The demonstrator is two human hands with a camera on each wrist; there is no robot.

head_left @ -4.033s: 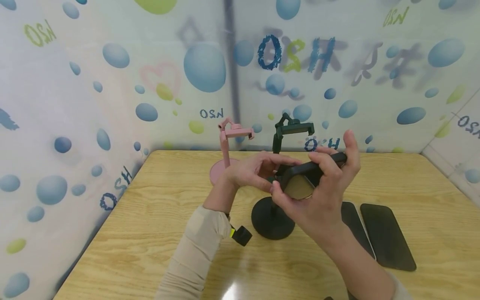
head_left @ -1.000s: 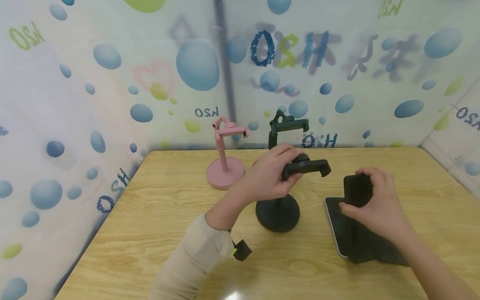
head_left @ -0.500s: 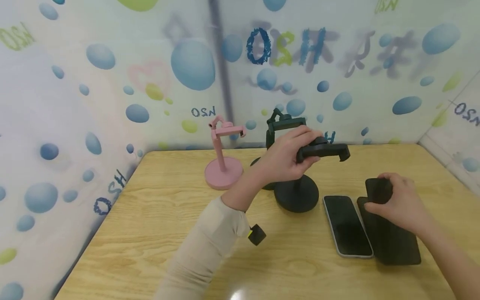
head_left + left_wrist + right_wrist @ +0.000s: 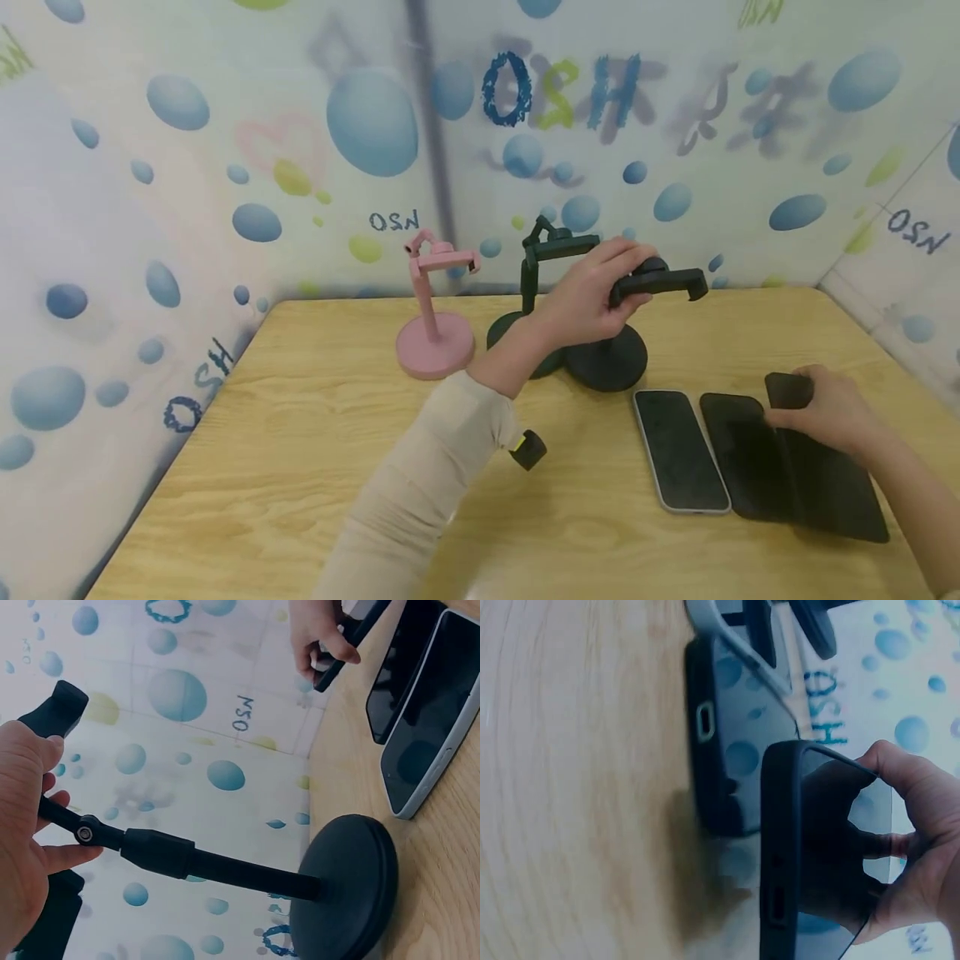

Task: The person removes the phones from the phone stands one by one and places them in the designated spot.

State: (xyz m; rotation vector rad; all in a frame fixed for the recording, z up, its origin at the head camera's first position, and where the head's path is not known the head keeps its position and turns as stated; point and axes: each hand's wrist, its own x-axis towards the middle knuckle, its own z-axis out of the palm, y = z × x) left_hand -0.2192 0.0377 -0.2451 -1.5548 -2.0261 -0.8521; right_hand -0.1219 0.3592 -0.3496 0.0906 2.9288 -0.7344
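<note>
My left hand [image 4: 592,296] grips a black phone stand [image 4: 611,362] near its holder at the top. In the left wrist view, the stand's black stem [image 4: 232,874] runs from my fingers to its round base; I cannot tell whether the base touches the table. My right hand [image 4: 828,408] pinches a black phone [image 4: 832,483] by the edges at its far end. In the right wrist view this phone [image 4: 780,847] is beside another black phone [image 4: 705,735]. A phone with a pale frame [image 4: 682,450] lies left of both.
A pink phone stand [image 4: 435,346] stands at the back of the wooden table [image 4: 300,467]. Right of it is a dark green phone stand [image 4: 558,248], partly behind my left arm and close to the black stand. A patterned curtain [image 4: 375,125] hangs behind the table.
Both hands were together at the black stand's holder. My right hand has since carried a phone right and lowered it. My left hand has shifted the black stand back and right.
</note>
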